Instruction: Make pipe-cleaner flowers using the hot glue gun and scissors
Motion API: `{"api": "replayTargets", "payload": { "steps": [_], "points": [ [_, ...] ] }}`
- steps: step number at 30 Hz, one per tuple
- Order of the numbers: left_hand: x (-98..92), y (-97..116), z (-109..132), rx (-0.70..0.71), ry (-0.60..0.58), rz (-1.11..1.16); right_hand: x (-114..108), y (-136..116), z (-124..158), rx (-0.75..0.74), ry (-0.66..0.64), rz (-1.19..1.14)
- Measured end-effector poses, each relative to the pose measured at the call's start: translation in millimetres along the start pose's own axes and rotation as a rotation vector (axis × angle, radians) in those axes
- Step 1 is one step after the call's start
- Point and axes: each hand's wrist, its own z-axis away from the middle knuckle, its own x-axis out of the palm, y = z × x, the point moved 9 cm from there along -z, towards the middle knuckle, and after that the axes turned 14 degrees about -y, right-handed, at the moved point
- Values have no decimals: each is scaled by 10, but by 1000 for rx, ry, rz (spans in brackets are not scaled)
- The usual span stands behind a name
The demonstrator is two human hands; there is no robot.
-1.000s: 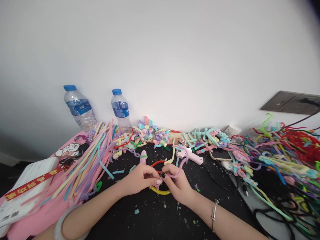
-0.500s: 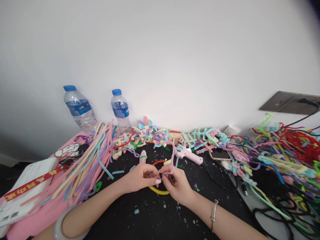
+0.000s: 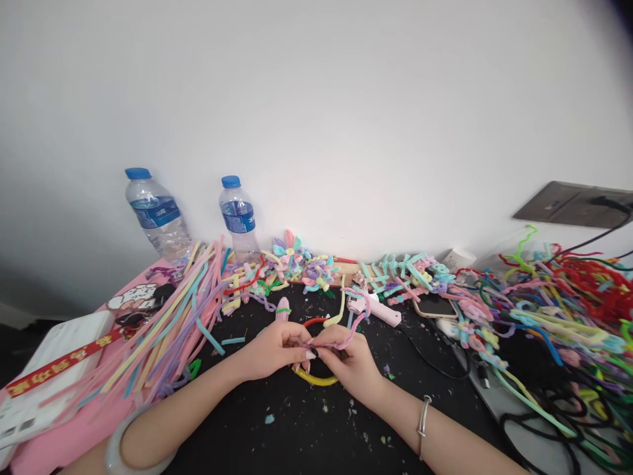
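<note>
Both hands meet over the black tabletop, fingertips pinched together. My right hand [image 3: 346,356] is closed on a pink-purple pipe cleaner [image 3: 361,323], whose loose end curls up and back above the knuckles. My left hand [image 3: 284,349] pinches at the same spot; the bit between its fingertips is mostly covered by the fingers. Under the hands lies a ring [image 3: 316,380], yellow at the front and red at the back. A yellow pipe cleaner [image 3: 341,300] stands up just behind the right hand. A pale pink glue gun [image 3: 376,309] rests beyond it, and a pink bundle with a green band [image 3: 283,309] lies behind the left hand.
Two water bottles [image 3: 239,221] lean near the wall. Many loose pipe cleaners [image 3: 192,310] fan out at left, beside a white box [image 3: 59,369]. Pipe-cleaner flowers [image 3: 291,254] line the back. A phone [image 3: 435,305], cables and a tangled heap [image 3: 588,290] fill the right.
The pink-purple pipe cleaner's loose end has swung from upright to the right, now curling over the right hand. The yellow pipe cleaner behind it shows more. Both hands stay nearly in place.
</note>
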Motion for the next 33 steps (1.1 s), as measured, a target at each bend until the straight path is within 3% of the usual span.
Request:
{"api": "replayTargets", "payload": {
  "steps": [16, 33],
  "points": [
    [-36, -1, 16, -6, 80, -18, -4, 58, -4, 52, 16, 36],
    [-17, -15, 23, 11, 67, -21, 73, 121, -27, 128, -101, 134]
  ]
}}
